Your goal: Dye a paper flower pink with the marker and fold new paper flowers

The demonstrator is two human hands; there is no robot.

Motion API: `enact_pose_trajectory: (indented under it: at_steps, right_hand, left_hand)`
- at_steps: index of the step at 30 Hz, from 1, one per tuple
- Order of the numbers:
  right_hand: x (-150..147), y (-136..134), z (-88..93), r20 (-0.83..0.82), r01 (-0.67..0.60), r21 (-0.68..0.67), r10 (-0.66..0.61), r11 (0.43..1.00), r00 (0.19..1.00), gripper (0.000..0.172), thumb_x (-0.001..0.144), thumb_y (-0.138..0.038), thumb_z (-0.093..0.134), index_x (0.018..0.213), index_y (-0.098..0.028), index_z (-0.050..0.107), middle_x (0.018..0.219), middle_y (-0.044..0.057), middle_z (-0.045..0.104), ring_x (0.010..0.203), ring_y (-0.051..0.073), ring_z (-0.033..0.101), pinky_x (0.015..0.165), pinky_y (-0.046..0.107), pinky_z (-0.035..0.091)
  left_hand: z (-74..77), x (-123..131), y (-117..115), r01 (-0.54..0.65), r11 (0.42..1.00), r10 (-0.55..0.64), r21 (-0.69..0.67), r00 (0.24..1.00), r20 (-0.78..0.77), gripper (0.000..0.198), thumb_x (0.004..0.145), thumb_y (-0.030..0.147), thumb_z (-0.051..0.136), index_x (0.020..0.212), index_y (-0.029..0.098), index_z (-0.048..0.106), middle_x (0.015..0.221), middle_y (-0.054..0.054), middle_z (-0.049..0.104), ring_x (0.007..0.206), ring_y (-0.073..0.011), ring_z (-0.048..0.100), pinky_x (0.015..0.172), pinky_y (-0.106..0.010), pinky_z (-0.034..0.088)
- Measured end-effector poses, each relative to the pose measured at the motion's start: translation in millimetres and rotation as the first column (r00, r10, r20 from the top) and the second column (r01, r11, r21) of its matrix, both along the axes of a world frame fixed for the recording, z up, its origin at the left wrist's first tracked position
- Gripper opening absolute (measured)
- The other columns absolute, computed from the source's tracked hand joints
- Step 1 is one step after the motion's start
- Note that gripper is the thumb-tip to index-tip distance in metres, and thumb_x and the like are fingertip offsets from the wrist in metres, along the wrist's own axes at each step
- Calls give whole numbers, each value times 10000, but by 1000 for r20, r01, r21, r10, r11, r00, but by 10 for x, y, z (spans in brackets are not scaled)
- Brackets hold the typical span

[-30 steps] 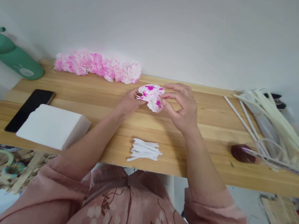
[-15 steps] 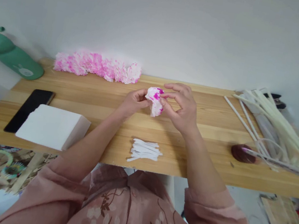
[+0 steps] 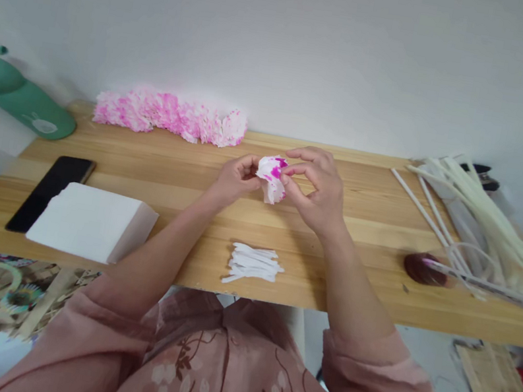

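A small white paper flower with magenta blotches is held between both hands above the middle of the wooden table. My left hand pinches its left side with curled fingers. My right hand pinches its right side with thumb and forefinger, the other fingers bent. The paper is gathered into a narrow bunch that hangs downward.
A row of pink-and-white paper flowers lies at the back left. A stack of white paper and a black phone sit front left. White strips lie near the front edge. Pale sticks and a dark red object are at right. A green bottle lies far left.
The flat round paper disc has been squeezed by both hands into a tighter, folded bunch. The hands stayed in about the same place.
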State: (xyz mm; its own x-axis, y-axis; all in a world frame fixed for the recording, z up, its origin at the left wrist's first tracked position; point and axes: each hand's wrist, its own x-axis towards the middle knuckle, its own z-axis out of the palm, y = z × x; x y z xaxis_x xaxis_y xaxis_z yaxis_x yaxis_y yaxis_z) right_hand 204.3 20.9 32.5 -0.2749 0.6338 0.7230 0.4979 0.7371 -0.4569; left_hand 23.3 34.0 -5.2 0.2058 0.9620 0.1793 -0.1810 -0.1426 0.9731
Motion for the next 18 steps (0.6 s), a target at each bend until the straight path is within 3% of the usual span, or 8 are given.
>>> enact_pose_trajectory:
  at_steps: [7,13,18]
  right_hand:
    - [-9,-38,50,1,17,17,-17,1000,1000,92,849,-349,614,904,-281,642,1101,51,662,1080,261,581,977,506,434]
    - [-20,-22,-24,37,18,53,-20,998,999,99,852,-335,608,922,-278,651,1128,52,653,1101,265,567,985,503,426]
    - [-67,-32,-47,51,8,62,-11,998,999,92,864,-318,586,849,-244,638,1066,58,668,1068,250,579,962,487,442]
  left_hand:
    - [-53,1,44,-34,994,39,101,998,-51,212,648,203,709,847,173,643,833,-9,669,763,-127,592,743,-255,453]
    - [-82,-1,46,-54,985,82,162,982,-169,206,675,209,690,876,174,662,854,-15,653,788,-126,569,761,-249,438]
    - [-77,-4,41,-49,973,106,225,963,-249,180,681,199,673,858,175,657,845,-6,650,769,-116,565,749,-240,440]
